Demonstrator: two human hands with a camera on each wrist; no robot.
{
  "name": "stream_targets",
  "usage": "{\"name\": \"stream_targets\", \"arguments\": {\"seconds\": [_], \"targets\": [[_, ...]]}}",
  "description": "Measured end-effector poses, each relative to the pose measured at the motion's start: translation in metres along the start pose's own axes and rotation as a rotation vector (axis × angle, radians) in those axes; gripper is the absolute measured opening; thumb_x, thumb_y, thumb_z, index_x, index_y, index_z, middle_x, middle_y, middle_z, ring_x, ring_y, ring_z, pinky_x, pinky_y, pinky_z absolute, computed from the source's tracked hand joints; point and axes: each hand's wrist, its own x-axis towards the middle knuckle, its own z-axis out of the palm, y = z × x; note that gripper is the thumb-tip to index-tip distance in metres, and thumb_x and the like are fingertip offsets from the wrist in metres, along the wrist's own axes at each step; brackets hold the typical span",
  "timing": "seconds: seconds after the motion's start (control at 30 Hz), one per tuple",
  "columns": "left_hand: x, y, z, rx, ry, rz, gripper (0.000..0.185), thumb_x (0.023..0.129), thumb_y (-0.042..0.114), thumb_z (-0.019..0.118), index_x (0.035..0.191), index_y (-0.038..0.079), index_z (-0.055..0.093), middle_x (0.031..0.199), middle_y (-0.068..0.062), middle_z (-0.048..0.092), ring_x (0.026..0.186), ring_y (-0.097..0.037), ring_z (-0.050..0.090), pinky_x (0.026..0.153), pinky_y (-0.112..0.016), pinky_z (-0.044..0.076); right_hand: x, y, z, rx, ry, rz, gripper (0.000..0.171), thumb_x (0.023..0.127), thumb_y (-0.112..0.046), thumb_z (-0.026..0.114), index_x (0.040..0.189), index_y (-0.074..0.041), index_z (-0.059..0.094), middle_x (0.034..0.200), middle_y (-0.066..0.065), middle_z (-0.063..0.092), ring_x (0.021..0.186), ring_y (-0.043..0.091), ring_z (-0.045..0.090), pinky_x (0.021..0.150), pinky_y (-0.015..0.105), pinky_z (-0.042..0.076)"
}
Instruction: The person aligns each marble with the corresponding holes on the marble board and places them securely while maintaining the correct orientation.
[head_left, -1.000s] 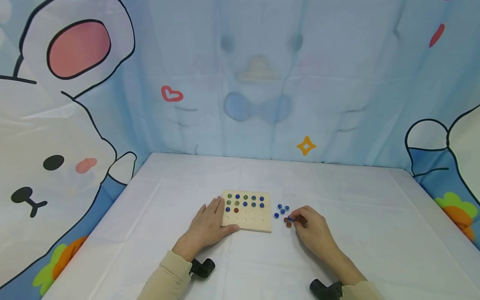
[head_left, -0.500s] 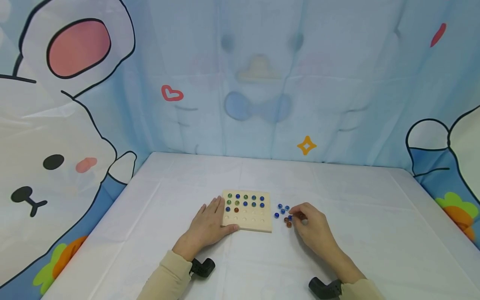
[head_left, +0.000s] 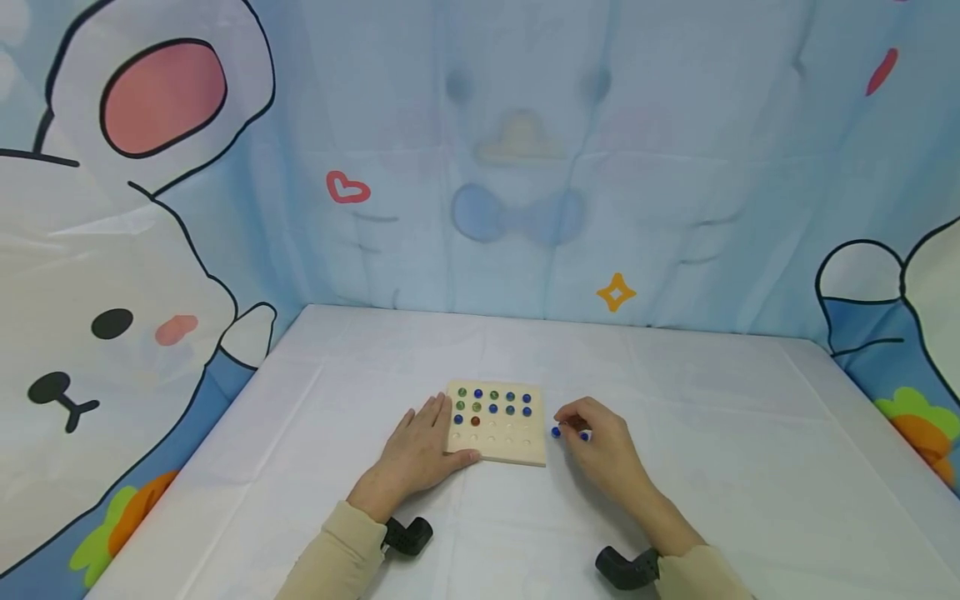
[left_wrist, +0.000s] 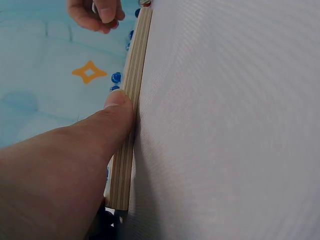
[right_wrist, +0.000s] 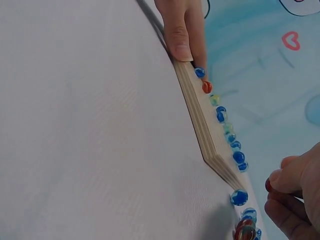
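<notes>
White cloth covers the table (head_left: 750, 467) before a cartoon backdrop. I note my right hand (head_left: 600, 442) just right of the wooden board (head_left: 525, 450), fingers curled, pinching a reddish marble (right_wrist: 268, 186) between thumb and fingertips. Loose marbles (right_wrist: 240, 197), blue and red-brown, lie on the cloth beside that hand, close to the board's corner. My left hand (head_left: 416, 454) rests on the cloth with fingers straight, thumb (left_wrist: 117, 112) pressed against the board's near edge. Placed marbles (head_left: 492, 402) fill the board's two far rows; two more sit in the third row
</notes>
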Motion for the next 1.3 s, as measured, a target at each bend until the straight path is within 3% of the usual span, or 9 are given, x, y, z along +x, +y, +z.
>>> {"name": "stream_targets", "arguments": {"seconds": [0.4, 0.73, 1.3], "targets": [[0.001, 0.000, 0.000, 0.013, -0.005, -0.005, 0.096, 0.093, 0.064, 0.053, 0.156, -0.001, 0.022, 0.163, -0.017, 0.026, 0.152, -0.031, 0.026, 0.123, -0.051, 0.024, 0.010, -0.013, 0.020, 0.082, -0.001, -0.078, 0.019, 0.082, 0.012, 0.069, 0.093, -0.004, 0.069, 0.094, 0.003, 0.069, 0.085, 0.015, 0.063, 0.076, 0.030, 0.058], [0.001, 0.000, -0.001, 0.017, 0.000, 0.003, 0.096, 0.093, 0.064, 0.053, 0.155, -0.003, 0.024, 0.162, -0.018, 0.027, 0.151, -0.031, 0.027, 0.122, -0.052, 0.026, 0.019, -0.031, 0.042, 0.161, -0.046, -0.080, 0.016, 0.084, 0.011, 0.068, 0.092, -0.003, 0.070, 0.094, 0.005, 0.070, 0.087, 0.015, 0.065, 0.079, 0.030, 0.060], [0.001, -0.001, -0.001, 0.038, -0.002, 0.001, 0.097, 0.093, 0.066, 0.051, 0.155, -0.003, 0.024, 0.162, -0.018, 0.028, 0.151, -0.031, 0.027, 0.122, -0.052, 0.026, 0.026, -0.040, 0.068, 0.163, -0.116, -0.045, 0.019, 0.085, 0.007, 0.070, 0.094, -0.009, 0.069, 0.092, 0.001, 0.069, 0.083, 0.009, 0.061, 0.075, 0.024, 0.055]]}}
